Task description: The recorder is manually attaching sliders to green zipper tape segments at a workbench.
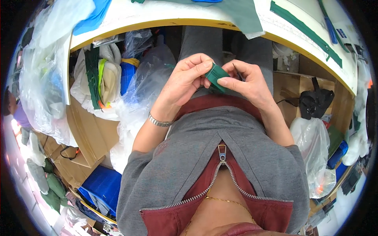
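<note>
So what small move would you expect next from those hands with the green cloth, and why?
Probably the right hand brings its thin dark tool down to the green cloth. Both hands pinch the folded piece over the lap, the left hand steadying it, and the tool's tip points away from it.

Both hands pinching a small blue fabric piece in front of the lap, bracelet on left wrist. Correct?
Not quite: the fabric piece is green, not blue. The head view shows the left hand and right hand pinching it, with the bracelet on the left wrist.
</note>
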`<state>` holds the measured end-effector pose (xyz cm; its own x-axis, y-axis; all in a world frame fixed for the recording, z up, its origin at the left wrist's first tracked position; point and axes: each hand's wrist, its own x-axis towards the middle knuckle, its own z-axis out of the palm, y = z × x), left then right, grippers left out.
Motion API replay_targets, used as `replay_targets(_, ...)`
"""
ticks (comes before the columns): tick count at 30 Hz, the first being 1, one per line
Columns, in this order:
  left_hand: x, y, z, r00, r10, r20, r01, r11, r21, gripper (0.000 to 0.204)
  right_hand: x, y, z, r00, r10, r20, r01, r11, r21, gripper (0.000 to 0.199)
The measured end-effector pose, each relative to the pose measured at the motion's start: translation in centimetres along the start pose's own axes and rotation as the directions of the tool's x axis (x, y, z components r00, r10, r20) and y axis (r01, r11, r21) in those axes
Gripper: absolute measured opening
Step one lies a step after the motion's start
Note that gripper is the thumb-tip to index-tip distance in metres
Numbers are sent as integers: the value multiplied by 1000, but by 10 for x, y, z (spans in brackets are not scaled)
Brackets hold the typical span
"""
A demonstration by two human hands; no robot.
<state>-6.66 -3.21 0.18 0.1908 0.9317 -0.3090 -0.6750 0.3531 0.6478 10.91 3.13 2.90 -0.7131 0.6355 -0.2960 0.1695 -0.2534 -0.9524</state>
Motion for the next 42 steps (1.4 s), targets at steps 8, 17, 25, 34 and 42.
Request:
replay_targets(8,-4,-3,2,976,206,-65,-174,929,326,14,-1,6,5,986,-118,-120,106,989,-100,16)
replay_targets(17,-8,1,15,889,437,-139,-245,709,661,10,-4,7,10,953,-226,-202,195,967,-162,14)
replay_targets(25,-9,5,16,635,676,374,-406,-119,906,11,-4,5,6,915,-365,-171,271,871,-409,17)
replay_targets(34,-13,1,16,683,617,391,-366,-174,914,12,-4,-2,2,877,-478,43,398,676,-619,24)
replay_targets(42,-18,6,17,832,548,87,-330,362,872,5,-5,5,1,904,-422,-68,366,846,-389,14)
